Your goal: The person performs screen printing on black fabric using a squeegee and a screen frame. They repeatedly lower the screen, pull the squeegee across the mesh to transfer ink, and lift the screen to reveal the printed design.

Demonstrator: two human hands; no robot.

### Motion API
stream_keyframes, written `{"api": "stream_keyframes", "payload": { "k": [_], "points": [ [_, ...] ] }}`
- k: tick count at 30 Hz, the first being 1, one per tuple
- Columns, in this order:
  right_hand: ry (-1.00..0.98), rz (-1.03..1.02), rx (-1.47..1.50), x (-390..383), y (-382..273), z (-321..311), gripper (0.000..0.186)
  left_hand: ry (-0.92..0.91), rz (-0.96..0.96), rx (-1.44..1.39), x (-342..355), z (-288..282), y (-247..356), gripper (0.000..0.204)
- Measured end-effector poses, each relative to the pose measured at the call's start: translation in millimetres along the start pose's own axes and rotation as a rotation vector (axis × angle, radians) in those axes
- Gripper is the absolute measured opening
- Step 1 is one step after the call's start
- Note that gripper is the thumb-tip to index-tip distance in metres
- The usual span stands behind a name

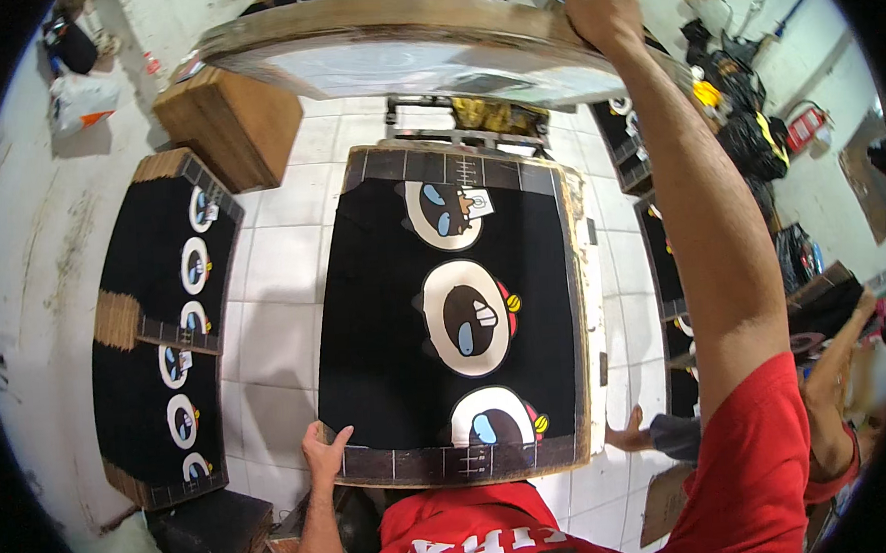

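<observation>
A raised wooden-edged screen printing frame [381, 54] spans the top of the head view, slightly blurred. My right hand [605, 13] is closed on its right end, arm stretched up and forward; a dark object shows at the fingers, too cut off to name. Below lies a flat printing board [413, 465] with ruled dark borders. On it is black fabric [375, 310] printed with round cartoon faces [468, 318], a small white tag on the far one. At the board's near left corner rests my left hand [327, 451], thumb and fingers apart, touching the edge.
Stacked boards with similar black fabric [140, 222] stand at left, and more line the right. A brown wooden box [230, 122] sits far left. Another person's hand [627, 433] hangs by the board's right side; a co-worker's arm [834, 381] shows at right, a fire extinguisher [806, 125] beyond.
</observation>
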State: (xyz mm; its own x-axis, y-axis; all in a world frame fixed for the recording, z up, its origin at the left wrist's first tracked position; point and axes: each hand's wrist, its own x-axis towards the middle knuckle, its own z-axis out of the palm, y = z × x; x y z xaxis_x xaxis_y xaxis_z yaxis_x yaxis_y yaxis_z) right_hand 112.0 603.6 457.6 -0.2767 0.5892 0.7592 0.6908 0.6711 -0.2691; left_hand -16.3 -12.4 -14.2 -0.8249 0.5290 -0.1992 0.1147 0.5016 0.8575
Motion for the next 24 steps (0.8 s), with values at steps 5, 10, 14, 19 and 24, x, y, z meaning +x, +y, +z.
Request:
{"api": "stream_keyframes", "payload": {
  "k": [5,10,14,19,24],
  "points": [
    [0.062,-0.022,0.016,2.1,-17.4,-4.9,0.036,-0.011,0.135,0.208,-2.2,20.5,4.3,0.051],
    [0.026,0.005,0.026,15.4,-17.3,-2.5,0.038,-0.066,0.044,0.177,0.1,14.5,16.7,0.05],
    [0.01,0.016,0.025,27.5,-9.8,2.8,0.041,-0.043,0.115,0.238,0.3,4.8,27.1,0.05],
    [0.0,0.008,0.047,42.9,-3.0,13.2,0.046,-0.078,0.027,0.268,-0.9,2.8,33.8,0.053],
    [0.042,-0.071,0.026,55.9,1.4,21.7,0.049,-0.043,-0.038,0.372,-8.8,8.6,46.6,0.057]
  ]
}}
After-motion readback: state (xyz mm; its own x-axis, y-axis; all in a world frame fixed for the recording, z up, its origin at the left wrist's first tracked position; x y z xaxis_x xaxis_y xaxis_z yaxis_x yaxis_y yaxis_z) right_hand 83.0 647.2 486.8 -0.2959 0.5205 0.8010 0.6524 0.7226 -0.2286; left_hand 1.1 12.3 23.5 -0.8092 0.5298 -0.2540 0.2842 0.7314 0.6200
